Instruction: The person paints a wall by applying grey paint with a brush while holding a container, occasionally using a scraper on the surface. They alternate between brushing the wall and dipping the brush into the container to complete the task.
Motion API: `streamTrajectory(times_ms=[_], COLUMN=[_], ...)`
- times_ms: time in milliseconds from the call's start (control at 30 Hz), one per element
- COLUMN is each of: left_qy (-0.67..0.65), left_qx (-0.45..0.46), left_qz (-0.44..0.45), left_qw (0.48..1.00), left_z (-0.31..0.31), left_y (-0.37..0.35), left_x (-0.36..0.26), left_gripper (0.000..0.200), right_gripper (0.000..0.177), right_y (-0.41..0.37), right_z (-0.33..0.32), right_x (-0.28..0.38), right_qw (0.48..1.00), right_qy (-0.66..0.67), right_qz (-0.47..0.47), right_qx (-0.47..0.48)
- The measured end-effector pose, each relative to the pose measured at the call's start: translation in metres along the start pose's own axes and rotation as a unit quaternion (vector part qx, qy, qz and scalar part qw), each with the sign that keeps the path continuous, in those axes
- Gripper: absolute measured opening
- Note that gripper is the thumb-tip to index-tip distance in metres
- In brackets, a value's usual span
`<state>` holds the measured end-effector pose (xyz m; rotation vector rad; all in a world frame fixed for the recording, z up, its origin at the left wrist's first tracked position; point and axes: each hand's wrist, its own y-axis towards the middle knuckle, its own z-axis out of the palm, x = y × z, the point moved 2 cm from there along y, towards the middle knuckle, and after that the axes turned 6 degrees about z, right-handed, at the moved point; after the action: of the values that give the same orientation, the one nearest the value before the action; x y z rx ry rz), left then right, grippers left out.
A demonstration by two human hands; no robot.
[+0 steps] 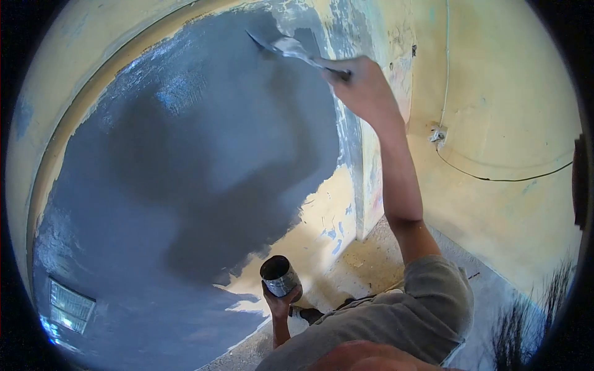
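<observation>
R hand [365, 89] is up at top centre of the frame, arm stretched full, fingers wrapped tight round the handle of a flat tool [286, 46] (brush or blade, can't tell which). Tool head is coated grey and lies against the wall [383, 37] at the upper edge of the grey patch [204, 161], tip pointing to upper left.

L hand [279, 306] sits low, bottom centre, closed round the lower part of a can [279, 276]. Can is upright w/ open mouth up, inside dark, metal sides smeared grey. It's held clear of the wall, just in front of the patch's lower right edge.

Grey patch fills most of the left half of the frame; wet sheen at upper left and lower left. Bare yellow plaster shows below and to the right of it, w/ blue flecks near the corner. A louvred vent [71, 306] is at lower left, inside the grey area.

Right side: yellow wall w/ a small box [438, 135] and a dark cable [495, 179] running off it twd the right edge. Grey sleeve [433, 297] at bottom right, floor [365, 266] beyond it, dusty.
</observation>
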<state>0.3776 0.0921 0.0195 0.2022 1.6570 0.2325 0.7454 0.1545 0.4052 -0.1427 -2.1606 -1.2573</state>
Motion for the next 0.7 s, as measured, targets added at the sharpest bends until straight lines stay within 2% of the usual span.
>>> streamTrajectory(times_ms=[133,233,300,367,500,567,600,700], left_qy=[-0.018,-0.001,0.029,0.006,0.003,0.012,0.023,-0.045], left_qx=[-0.006,-0.004,0.018,0.022,0.012,0.005,0.003,0.019], left_qz=[0.0,-0.014,0.007,-0.002,-0.001,0.003,0.006,-0.023], left_qw=[1.0,1.0,0.999,1.0,1.0,1.0,1.0,0.999], left_z=[0.003,0.002,0.006,0.006,0.006,0.007,0.006,0.01], left_y=[0.003,0.001,0.004,0.004,0.01,0.011,0.012,0.013], left_x=[-0.008,-0.008,-0.014,-0.01,-0.009,-0.008,-0.009,-0.015], left_gripper=[0.089,0.089,0.088,0.087,0.087,0.087,0.088,0.089], right_gripper=[0.027,0.027,0.027,0.027,0.026,0.025,0.025,0.024], right_y=[-0.027,-0.005,0.012,0.012,-0.022,-0.012,-0.004,0.018], right_z=[-0.029,-0.024,0.0,0.014,-0.03,-0.035,-0.035,-0.008], right_x=[0.001,0.01,0.008,0.0,-0.005,0.002,0.004,-0.009], right_qw=[0.996,0.996,0.998,0.999,0.995,0.997,0.997,0.999], right_qy=[0.09,0.074,0.049,0.037,0.08,0.069,0.057,0.021], right_qz=[0.014,-0.017,-0.005,0.011,0.052,0.026,0.004,0.037], right_qx=[0.011,-0.045,-0.038,-0.007,0.011,-0.019,-0.051,-0.033])
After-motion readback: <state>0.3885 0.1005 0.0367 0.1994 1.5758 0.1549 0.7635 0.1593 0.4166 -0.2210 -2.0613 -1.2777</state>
